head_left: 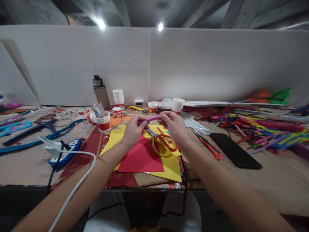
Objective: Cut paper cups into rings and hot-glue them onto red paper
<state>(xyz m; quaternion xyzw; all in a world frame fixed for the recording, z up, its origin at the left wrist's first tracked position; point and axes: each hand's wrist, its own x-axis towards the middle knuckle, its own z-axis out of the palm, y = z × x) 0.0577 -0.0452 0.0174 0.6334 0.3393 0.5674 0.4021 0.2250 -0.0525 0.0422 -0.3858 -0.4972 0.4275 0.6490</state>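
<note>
A slim purple strip [153,119] is stretched between my two hands, above the middle of the table. My left hand [132,129] pinches its left end, and my right hand [174,124] pinches the right end between thumb and fingertips. Beneath them lies a red sheet [142,158] on top of yellow sheets [172,174]. Scissors with yellow handles [161,153] and a red-orange handled tool [170,141] rest on the sheets, just below my right hand. Whether the strip is rolled paper or a fuzzy stem, I cannot tell.
A phone [235,150] and a heap of coloured stems [277,129] lie at right. Paper cups [178,104] stand at the back; a cup holding sticks [103,124] stands left. A blue-white power strip [69,154] sits nearer, its white cable [83,175] crossing my left forearm.
</note>
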